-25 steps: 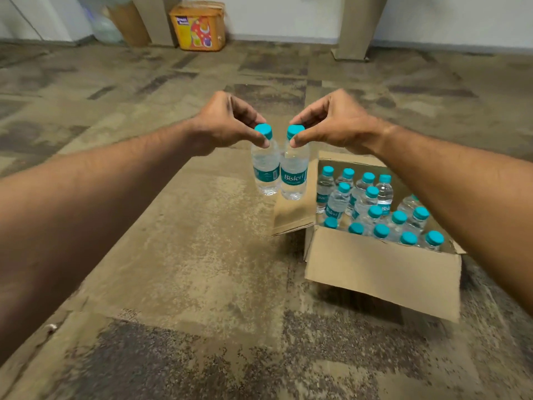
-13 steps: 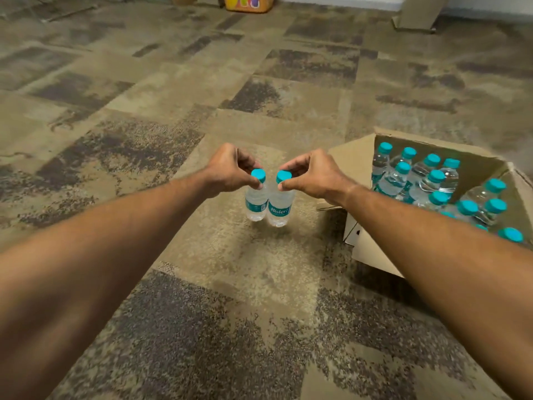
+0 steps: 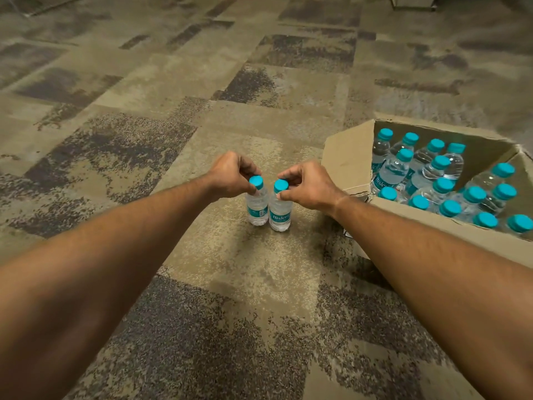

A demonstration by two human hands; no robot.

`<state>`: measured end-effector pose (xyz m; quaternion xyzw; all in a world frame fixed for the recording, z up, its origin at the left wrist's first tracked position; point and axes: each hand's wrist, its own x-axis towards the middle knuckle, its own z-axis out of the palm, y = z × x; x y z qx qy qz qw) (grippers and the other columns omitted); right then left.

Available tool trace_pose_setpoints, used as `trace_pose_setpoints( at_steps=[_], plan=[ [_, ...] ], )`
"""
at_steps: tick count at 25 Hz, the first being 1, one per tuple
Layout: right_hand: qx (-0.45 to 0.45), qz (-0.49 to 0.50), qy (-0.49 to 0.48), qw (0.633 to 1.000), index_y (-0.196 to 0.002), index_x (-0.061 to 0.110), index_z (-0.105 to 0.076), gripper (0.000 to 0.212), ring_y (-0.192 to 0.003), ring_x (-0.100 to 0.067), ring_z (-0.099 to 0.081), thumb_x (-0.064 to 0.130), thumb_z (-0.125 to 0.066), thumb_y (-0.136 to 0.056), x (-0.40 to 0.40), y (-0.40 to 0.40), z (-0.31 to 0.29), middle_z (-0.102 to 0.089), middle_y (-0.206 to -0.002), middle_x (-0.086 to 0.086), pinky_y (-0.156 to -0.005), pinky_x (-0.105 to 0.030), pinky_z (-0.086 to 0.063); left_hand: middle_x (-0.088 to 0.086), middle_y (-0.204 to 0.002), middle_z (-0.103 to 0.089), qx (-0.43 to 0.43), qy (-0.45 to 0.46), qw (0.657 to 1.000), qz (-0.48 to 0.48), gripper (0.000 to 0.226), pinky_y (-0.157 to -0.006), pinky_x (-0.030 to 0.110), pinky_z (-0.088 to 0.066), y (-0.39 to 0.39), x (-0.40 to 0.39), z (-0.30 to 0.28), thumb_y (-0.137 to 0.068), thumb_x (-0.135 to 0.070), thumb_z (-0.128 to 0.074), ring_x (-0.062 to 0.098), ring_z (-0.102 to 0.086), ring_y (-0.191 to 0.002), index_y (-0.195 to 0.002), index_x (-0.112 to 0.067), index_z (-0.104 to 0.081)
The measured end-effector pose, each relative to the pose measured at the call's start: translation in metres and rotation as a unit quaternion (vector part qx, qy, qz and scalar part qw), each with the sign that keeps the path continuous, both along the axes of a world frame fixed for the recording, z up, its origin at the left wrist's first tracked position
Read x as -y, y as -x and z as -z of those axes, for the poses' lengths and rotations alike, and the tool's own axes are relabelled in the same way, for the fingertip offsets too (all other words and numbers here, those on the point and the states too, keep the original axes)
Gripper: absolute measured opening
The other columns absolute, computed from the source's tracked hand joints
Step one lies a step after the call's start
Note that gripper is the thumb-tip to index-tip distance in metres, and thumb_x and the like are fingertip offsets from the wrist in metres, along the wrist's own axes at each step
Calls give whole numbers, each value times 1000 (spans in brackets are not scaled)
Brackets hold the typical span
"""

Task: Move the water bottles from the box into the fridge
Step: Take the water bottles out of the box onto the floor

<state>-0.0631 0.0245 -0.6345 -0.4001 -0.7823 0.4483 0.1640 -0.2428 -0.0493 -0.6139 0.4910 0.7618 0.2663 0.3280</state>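
Two bottles: a pair of small clear water bottles with teal caps stands upright side by side in the middle of the scene, touching or nearly touching, on the carpet just left of the box.
Left bottle (image 3: 257, 207): label turned mostly away; its cap is pinched from the far side by the left hand.
Right bottle (image 3: 279, 212): teal label reads "Bisleri" in part; its cap is pinched by the right hand.
Left hand (image 3: 230, 176): fingers curled, thumb and fingertips clamped on the left bottle's cap; forearm stretches in from the near left.
Right hand (image 3: 308, 184): fingers curled, thumb and forefinger clamped on the right bottle's cap; forearm stretches in from the near right.
Cardboard box (image 3: 350, 160): open, on the carpet at the right, flaps folded outward; its near wall is partly hidden by the right forearm.
Boxed bottles (image 3: 432, 171): many more of the same teal-capped bottles stand packed upright inside the box.
Floor (image 3: 144, 140): carpet tiles in mottled tan and dark grey patches, filling the view.
Fridge: not visible from this view.
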Motion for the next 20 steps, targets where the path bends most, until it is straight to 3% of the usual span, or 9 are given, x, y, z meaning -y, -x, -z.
trace_pose_setpoints(
  at_steps=[5,11,17,20],
  plan=[
    [-64,43,55,996,-118,9,-67,55,-98,-10,-67,14,-88,-67,-5,-21,-12,-71,-108,-2,-91,-27,-55,5,-111,-70,38,-38,998,18,53,-90,24,-53,-5,-8,-14,-66,-3,-86,14,-66,-102,-115,-8,-67],
    [-147,125,82,978,-113,0,-66,48,-93,-14,-67,4,-85,-69,-34,-95,-66,-71,-108,-11,-82,-20,-56,5,-103,-72,153,-83,984,46,51,-82,19,-56,-64,-41,-43,-64,3,-85,13,-68,-96,-110,-5,-67],
    [-108,193,49,974,-105,8,-70,39,-94,-18,-71,2,-84,-69,-75,-201,-84,-73,-101,-9,-89,-31,-57,4,-95,-71,186,-92,973,103,39,-84,25,-55,-160,-93,-43,-64,6,-83,15,-68,-93,-95,-14,-69],
    [-90,224,39,970,-109,5,-69,39,-95,-19,-70,-1,-81,-72,-88,-243,-76,-72,-102,-11,-85,-27,-58,7,-96,-71,183,-89,972,119,42,-86,28,-56,-206,-118,-30,-65,9,-82,15,-67,-91,-101,-7,-69]
  ],
)
